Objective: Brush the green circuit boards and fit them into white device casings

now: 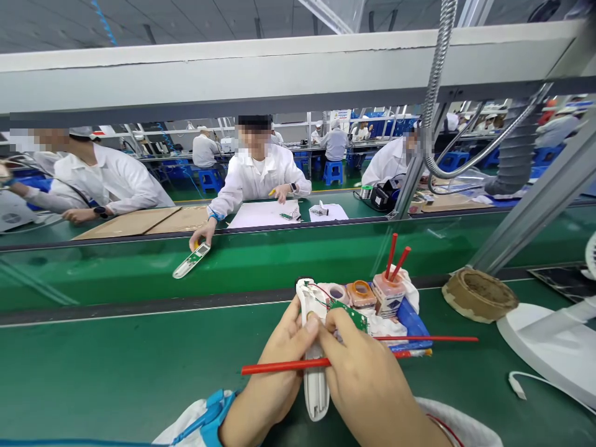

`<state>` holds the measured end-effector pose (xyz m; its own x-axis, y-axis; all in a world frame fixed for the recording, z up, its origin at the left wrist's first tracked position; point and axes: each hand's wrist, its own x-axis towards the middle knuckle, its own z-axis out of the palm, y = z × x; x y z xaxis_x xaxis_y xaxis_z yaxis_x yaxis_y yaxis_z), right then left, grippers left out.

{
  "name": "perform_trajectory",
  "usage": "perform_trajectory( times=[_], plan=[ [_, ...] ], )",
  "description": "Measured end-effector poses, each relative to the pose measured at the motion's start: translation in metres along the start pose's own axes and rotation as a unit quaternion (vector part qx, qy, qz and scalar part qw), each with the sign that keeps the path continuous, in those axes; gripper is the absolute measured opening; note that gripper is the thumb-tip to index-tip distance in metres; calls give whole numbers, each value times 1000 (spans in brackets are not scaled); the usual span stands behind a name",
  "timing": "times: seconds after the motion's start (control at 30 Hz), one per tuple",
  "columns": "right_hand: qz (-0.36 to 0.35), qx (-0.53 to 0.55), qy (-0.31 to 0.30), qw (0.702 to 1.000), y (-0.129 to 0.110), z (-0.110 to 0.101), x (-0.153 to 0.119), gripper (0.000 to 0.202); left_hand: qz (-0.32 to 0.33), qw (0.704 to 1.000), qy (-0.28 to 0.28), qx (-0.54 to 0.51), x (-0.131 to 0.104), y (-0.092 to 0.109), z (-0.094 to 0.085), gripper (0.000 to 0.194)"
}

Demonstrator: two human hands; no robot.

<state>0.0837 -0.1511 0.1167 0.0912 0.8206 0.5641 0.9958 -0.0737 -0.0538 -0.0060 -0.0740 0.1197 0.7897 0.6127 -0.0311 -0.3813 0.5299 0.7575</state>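
My left hand (284, 347) is wrapped round a long white plastic housing (317, 391), its thumb on the open inner side. My right hand (358, 366) is closed over the housing from the right, its fingers at a green circuit board (356, 318) with thin red and dark wires near the housing's top. A red stick (274, 367) passes under the right hand and across the housing, pointing left. What the right fingertips pinch is partly hidden. A blue band with a cord (216, 416) is round my left wrist.
Beyond my hands stand small pots (388, 292) with red sticks, a blue tray (414, 323), and a tape roll (479, 293). A white stand (544, 347) is at right. Across the green belt (116, 273), a person holds another white housing (192, 261); other people sit nearby.
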Motion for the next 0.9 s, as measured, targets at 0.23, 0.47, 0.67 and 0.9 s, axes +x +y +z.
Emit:
perform_trajectory(
  times=[0.23,0.47,0.67,0.9],
  plan=[
    [-22,38,1,999,0,-8,-3,44,55,990,62,112,6,-8,-15,55],
    [-30,190,-62,979,6,-27,-6,43,108,962,15,251,-2,1,-18,49],
    [56,372,-83,923,31,-58,-1,30,96,963,53,248,1,7,-17,50],
    [258,365,-155,881,70,-53,9,28,39,987,98,124,7,24,-10,47]
  ],
)
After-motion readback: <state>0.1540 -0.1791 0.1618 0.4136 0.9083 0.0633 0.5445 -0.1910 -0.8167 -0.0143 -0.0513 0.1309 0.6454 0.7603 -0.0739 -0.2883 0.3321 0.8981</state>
